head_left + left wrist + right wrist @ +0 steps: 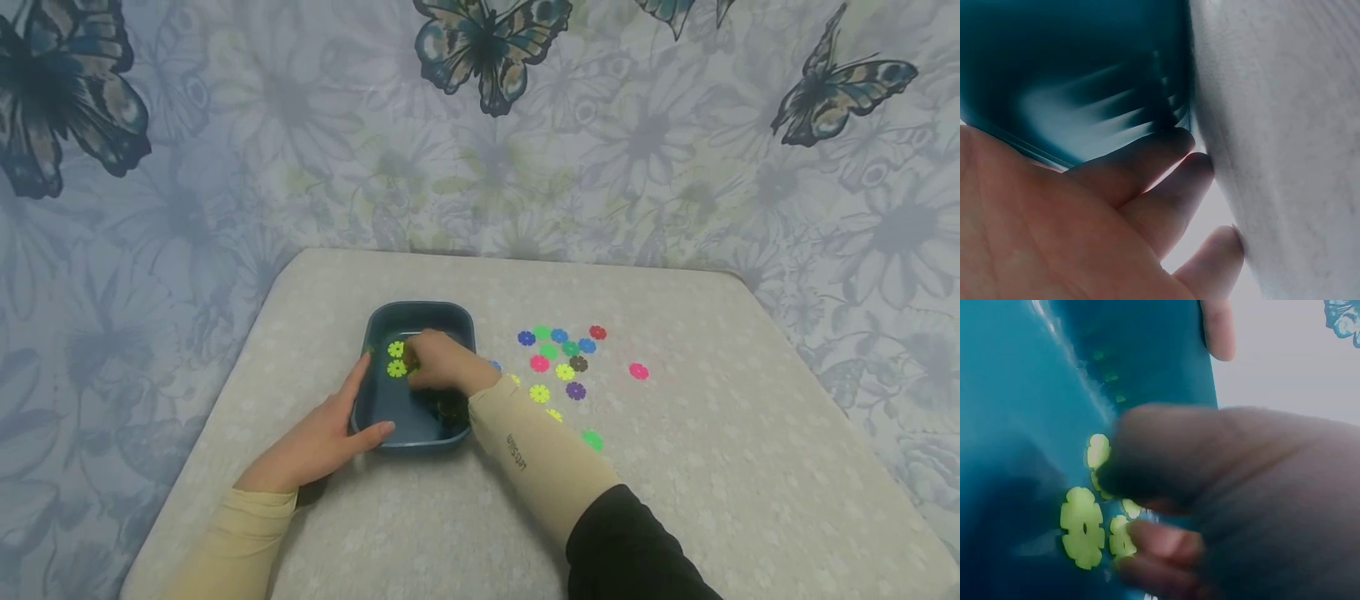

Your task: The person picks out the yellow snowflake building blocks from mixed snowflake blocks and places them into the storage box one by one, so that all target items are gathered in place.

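Observation:
A blue-green rectangular tray (397, 417) stands on the table. My left hand (322, 433) rests at its left side, straight fingers along the outer wall and thumb over the near corner; the left wrist view shows fingertips (1179, 139) between wall and tabletop. Inside the tray, my right hand (446, 362) bends down, its fingertips pinching at the edge of a yellow-green flower-shaped piece (1120, 534). Another such piece (1083, 528) lies beside it in the right wrist view. Two yellow-green flower pieces (396, 358) show left of the hand; more are partly hidden under it.
Right of the tray, loose flower-shaped pieces (558, 350) in several colours are scattered on the pale table (712, 467). A pink one (638, 371) lies apart. Dark, shadowed pieces (448, 408) sit in the tray's near right corner. A butterfly-patterned wall (525, 167) stands behind.

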{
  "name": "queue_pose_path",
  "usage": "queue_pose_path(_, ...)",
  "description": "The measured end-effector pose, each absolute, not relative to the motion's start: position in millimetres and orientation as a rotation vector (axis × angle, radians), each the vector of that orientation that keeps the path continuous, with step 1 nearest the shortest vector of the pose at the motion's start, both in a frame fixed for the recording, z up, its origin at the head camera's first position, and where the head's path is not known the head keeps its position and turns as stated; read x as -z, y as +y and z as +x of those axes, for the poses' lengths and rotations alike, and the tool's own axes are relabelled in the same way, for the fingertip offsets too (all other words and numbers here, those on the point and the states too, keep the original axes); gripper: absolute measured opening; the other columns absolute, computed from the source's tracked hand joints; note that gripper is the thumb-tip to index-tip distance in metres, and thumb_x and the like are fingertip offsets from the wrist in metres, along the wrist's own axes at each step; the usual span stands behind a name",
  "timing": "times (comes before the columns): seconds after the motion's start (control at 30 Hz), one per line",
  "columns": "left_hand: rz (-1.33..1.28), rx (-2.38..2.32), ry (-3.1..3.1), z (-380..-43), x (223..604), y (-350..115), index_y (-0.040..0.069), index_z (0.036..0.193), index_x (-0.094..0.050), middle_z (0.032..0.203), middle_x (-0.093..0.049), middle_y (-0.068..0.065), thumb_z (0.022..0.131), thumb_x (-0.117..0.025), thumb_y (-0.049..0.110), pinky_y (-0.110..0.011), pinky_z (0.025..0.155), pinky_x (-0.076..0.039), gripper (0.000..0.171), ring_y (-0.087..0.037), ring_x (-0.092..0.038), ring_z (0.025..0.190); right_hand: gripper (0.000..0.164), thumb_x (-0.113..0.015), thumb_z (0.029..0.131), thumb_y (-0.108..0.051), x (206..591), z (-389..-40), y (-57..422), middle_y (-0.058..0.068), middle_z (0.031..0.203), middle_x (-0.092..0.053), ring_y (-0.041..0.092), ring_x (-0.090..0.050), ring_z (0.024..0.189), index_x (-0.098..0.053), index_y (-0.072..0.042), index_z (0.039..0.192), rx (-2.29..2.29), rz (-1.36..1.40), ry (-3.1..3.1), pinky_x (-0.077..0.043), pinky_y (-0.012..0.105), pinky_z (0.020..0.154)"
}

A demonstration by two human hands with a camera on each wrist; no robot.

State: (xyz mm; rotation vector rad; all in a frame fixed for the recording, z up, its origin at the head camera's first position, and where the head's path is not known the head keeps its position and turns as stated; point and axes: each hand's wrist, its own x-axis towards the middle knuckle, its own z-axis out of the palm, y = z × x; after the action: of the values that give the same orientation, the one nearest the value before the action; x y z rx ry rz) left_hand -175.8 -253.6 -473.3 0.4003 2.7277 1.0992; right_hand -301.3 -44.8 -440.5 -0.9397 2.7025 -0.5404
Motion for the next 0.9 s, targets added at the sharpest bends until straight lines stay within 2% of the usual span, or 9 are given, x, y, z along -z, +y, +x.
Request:
queue_pose_path(0.1, 0.381, -1.089, 2.723, -175.5, 474.4, -253.0, 0.037, 0.164, 0.014, 0.17, -0.015, -0.021, 0.096, -0.061, 0.064, -0.07, 0.111, -0.036, 0.104, -0.05, -0.032, 0.149, 0.029, -0.073, 0.089, -0.018, 433.6, -300.1, -39.9, 0.002, 0.111, -0.07, 0.015, -0.063, 0.102, -0.072, -0.009, 0.116, 0.697, -0.959, 2.714, -0.054, 0.029, 0.091)
queue_pose_path(0.3, 0.376, -1.108, 2.727, -176.7, 475.5, -251.8, 0.035, 0.164, 0.012, 0.171, -0.014, -0.02, 0.096, -0.062, 0.062, -0.07, 0.112, -0.033, 0.105, -0.048, -0.03, 0.151, 0.025, -0.067, 0.094, -0.018, 412.7, -299.3, -17.0, 0.002, 0.115, -0.068, 0.015, -0.064, 0.102, -0.073, -0.011, 0.117, 0.981, -0.946, 2.725, -0.055, 0.031, 0.091)
queue_pose_path(0.4, 0.378, -1.116, 2.726, -177.7, 475.9, -251.6, 0.036, 0.164, 0.013, 0.172, -0.011, -0.017, 0.096, -0.063, 0.062, -0.07, 0.114, -0.031, 0.105, -0.047, -0.027, 0.152, 0.022, -0.067, 0.097, -0.019, 402.4, -298.4, 8.3, 0.003, 0.117, -0.068, 0.017, -0.064, 0.104, -0.073, -0.011, 0.117, 1.06, -0.92, 2.752, -0.055, 0.034, 0.092)
queue_pose_path(0.53, 0.394, -1.117, 2.727, -179.3, 478.1, -251.6, 0.037, 0.164, 0.012, 0.172, -0.01, -0.014, 0.096, -0.064, 0.062, -0.069, 0.115, -0.031, 0.106, -0.046, -0.025, 0.153, 0.02, -0.066, 0.098, -0.018, 398.0, -297.3, 60.0, 0.005, 0.116, -0.069, 0.021, -0.064, 0.101, -0.073, -0.011, 0.115, 1.112, -0.858, 2.835, -0.055, 0.038, 0.085)
queue_pose_path(0.63, 0.396, -1.114, 2.734, -180.5, 479.0, -252.2, 0.038, 0.164, 0.013, 0.173, -0.01, -0.012, 0.095, -0.064, 0.062, -0.068, 0.116, -0.03, 0.106, -0.045, -0.025, 0.154, 0.019, -0.066, 0.098, -0.019, 401.1, -295.8, 103.3, 0.005, 0.113, -0.069, 0.021, -0.063, 0.098, -0.073, -0.013, 0.114, 1.156, -0.732, 2.869, -0.054, 0.038, 0.078)
queue_pose_path(0.77, 0.393, -1.104, 2.737, -180.6, 480.0, -253.8, 0.038, 0.163, 0.015, 0.173, -0.009, -0.013, 0.095, -0.064, 0.062, -0.069, 0.115, -0.03, 0.107, -0.046, -0.024, 0.154, 0.021, -0.066, 0.098, -0.021, 416.8, -292.7, 152.9, 0.008, 0.108, -0.068, 0.029, -0.064, 0.087, -0.071, -0.013, 0.116, 1.251, -0.513, 2.806, -0.056, 0.038, 0.067)
queue_pose_path(0.83, 0.394, -1.105, 2.735, -180.6, 480.5, -254.3, 0.038, 0.163, 0.015, 0.173, -0.008, -0.013, 0.095, -0.064, 0.062, -0.069, 0.115, -0.03, 0.107, -0.047, -0.023, 0.154, 0.023, -0.066, 0.097, -0.021, 429.1, -291.4, 172.3, 0.008, 0.11, -0.068, 0.031, -0.064, 0.086, -0.072, -0.012, 0.118, 1.265, -0.447, 2.778, -0.056, 0.039, 0.067)
queue_pose_path(0.9, 0.392, -1.101, 2.737, -180.2, 480.6, -254.9, 0.037, 0.164, 0.014, 0.173, -0.008, -0.013, 0.095, -0.064, 0.062, -0.069, 0.115, -0.03, 0.107, -0.047, -0.024, 0.154, 0.025, -0.068, 0.096, -0.021, 442.5, -291.0, 186.9, 0.008, 0.114, -0.069, 0.031, -0.065, 0.09, -0.072, -0.011, 0.119, 1.265, -0.408, 2.766, -0.056, 0.039, 0.073)
